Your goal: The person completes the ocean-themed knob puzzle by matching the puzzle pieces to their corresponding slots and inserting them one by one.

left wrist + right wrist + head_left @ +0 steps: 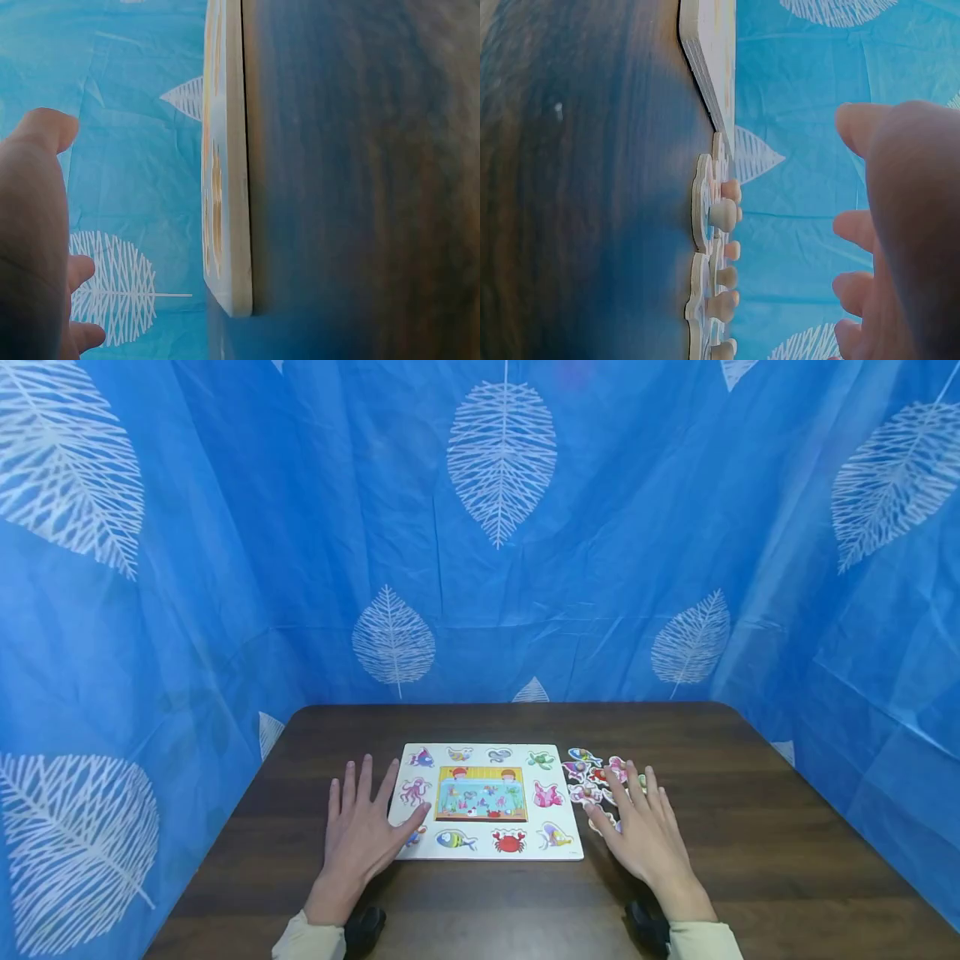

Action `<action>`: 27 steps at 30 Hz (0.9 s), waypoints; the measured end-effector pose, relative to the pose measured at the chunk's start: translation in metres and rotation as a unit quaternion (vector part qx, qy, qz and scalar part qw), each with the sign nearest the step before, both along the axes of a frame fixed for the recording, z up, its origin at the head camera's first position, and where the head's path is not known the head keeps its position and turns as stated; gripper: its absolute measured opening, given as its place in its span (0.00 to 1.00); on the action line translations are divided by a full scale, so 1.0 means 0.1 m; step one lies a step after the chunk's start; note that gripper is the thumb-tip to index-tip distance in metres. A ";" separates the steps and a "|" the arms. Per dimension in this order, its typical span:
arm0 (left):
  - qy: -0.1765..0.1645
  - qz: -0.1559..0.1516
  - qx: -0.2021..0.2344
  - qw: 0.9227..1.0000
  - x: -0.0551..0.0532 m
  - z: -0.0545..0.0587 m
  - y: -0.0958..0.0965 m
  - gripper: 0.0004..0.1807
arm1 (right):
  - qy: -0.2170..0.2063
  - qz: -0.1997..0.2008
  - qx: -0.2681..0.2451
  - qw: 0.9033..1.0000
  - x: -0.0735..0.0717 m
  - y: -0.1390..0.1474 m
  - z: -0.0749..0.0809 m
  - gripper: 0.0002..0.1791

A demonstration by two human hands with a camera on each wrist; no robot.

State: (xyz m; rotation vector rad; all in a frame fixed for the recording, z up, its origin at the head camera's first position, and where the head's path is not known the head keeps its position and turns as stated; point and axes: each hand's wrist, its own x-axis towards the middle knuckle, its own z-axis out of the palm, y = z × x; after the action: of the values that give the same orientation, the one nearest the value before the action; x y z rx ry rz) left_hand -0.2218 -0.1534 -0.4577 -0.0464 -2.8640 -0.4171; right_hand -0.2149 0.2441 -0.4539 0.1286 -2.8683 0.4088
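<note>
Puzzle board [483, 840] printed with sea creatures lies flat on a dark wooden table [480, 906], a fish-tank picture [482, 794] at its middle. The left hand [363, 831] hovers at the board's left edge — fingers spread, thumb above the near left part, gripping nothing. Loose puzzle pieces [587, 792] with wooden knobs [722, 215] cluster just right of the board; over them hangs the right hand [645, 839], its fingers also spread and apart from the knobs. Blue cloth [600, 568] with white leaves hangs at the far side.
</note>
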 end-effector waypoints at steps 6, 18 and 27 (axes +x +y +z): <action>-0.007 -0.006 0.026 1.000 -0.01 0.00 0.00 0.54 | 0.029 0.018 -0.012 0.999 -0.01 -0.01 0.01 0.45; -0.028 -0.050 0.109 0.992 -0.07 0.00 -0.08 0.50 | 0.051 0.058 -0.087 0.993 -0.15 0.03 -0.10 0.38; -0.103 -0.095 0.175 0.975 -0.11 -0.10 -0.14 0.55 | 0.111 0.095 -0.116 0.982 -0.26 0.08 -0.25 0.30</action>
State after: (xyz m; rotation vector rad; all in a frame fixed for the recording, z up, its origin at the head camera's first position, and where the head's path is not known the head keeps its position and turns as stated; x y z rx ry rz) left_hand -0.2326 -0.1672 -0.4673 -0.2252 -2.9468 -1.0140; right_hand -0.2414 0.2522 -0.4785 0.3832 -2.5762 0.7129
